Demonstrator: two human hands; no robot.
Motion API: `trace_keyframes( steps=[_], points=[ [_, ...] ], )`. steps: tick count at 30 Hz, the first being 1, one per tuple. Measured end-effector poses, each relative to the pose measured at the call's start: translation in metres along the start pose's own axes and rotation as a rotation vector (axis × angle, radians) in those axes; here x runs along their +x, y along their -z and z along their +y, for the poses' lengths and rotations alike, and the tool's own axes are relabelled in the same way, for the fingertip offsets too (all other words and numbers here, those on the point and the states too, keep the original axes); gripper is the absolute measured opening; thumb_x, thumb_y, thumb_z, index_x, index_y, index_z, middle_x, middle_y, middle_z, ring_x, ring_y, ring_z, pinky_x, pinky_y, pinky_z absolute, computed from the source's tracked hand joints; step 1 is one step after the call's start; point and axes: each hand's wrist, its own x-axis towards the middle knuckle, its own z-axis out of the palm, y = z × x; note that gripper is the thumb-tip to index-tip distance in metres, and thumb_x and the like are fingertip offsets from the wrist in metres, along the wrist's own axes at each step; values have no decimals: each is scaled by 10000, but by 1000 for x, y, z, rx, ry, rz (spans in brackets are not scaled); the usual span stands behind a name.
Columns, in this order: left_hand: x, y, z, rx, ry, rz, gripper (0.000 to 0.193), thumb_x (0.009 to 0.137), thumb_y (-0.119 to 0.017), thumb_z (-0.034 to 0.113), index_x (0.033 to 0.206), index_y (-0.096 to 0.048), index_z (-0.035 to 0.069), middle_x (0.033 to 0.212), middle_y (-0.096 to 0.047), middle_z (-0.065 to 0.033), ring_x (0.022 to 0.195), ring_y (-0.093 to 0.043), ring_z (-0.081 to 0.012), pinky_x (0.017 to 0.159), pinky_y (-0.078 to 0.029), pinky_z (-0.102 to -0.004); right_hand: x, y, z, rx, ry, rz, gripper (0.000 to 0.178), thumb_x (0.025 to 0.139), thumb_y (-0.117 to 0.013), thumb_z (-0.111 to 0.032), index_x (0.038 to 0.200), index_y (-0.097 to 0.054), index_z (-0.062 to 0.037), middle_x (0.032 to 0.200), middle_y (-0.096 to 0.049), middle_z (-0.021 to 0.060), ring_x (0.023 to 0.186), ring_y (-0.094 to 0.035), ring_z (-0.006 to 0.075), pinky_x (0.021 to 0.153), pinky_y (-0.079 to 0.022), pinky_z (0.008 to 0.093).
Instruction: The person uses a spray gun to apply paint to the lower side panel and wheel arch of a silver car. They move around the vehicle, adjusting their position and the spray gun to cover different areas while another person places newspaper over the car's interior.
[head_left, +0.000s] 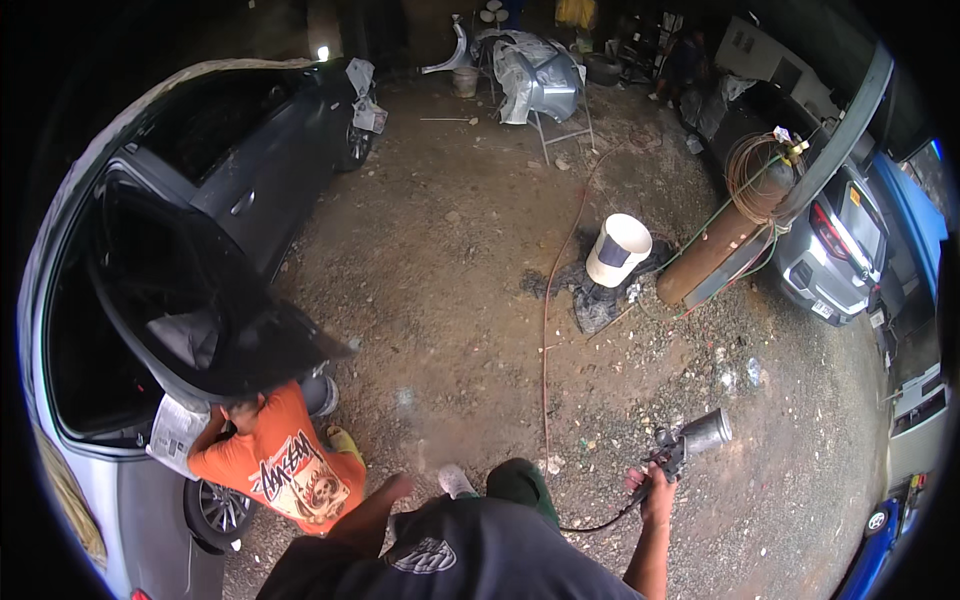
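My right hand (656,492) is closed round the handle of a spray gun (668,456), held out to the right over the gravel. The gun's silver cup (707,431) tilts toward the upper right, and a dark hose (603,522) runs from its grip back toward my body. In front of my dark shirt, my left hand (398,487) is low and near my left side; its fingers are too small and blurred to make out. Nearest to it is a co-worker in an orange shirt (305,470), bent down beside the open door (200,310) of a grey car (240,195).
A white bucket (619,250) stands on dark sheeting (597,308) beside a leaning gas cylinder (725,245) with coiled hose. A reddish hose (547,380) crosses the gravel. Farther back, a car bumper (540,85) rests on a stand. A silver car (832,250) is at right.
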Motion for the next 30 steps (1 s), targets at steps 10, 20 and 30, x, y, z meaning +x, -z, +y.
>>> trace_keyframes(
  steps=[10,20,30],
  points=[
    [278,328,363,-366,-317,322,455,1000,-532,425,1224,-685,58,1232,-687,-221,1177,-644,-386,984,-505,-463,215,-169,-27,-236,95,235,245,942,-682,-269,1066,-653,-60,812,-672,40,461,-485,92,387,-391,251],
    [354,454,183,-165,69,359,471,960,-603,450,1159,-680,30,1010,-716,-242,847,-712,-397,741,-563,-503,501,-397,-81,-539,181,95,345,997,-671,-319,1097,-660,11,767,-629,43,454,-512,108,409,-399,279],
    [410,533,158,-852,208,-143,310,991,-574,287,1271,-598,155,886,-701,-147,783,-699,-292,630,-564,-490,709,-713,-82,-520,338,-23,329,959,-747,-260,1176,-628,-43,735,-570,3,478,-476,93,409,-397,272]
  ],
)
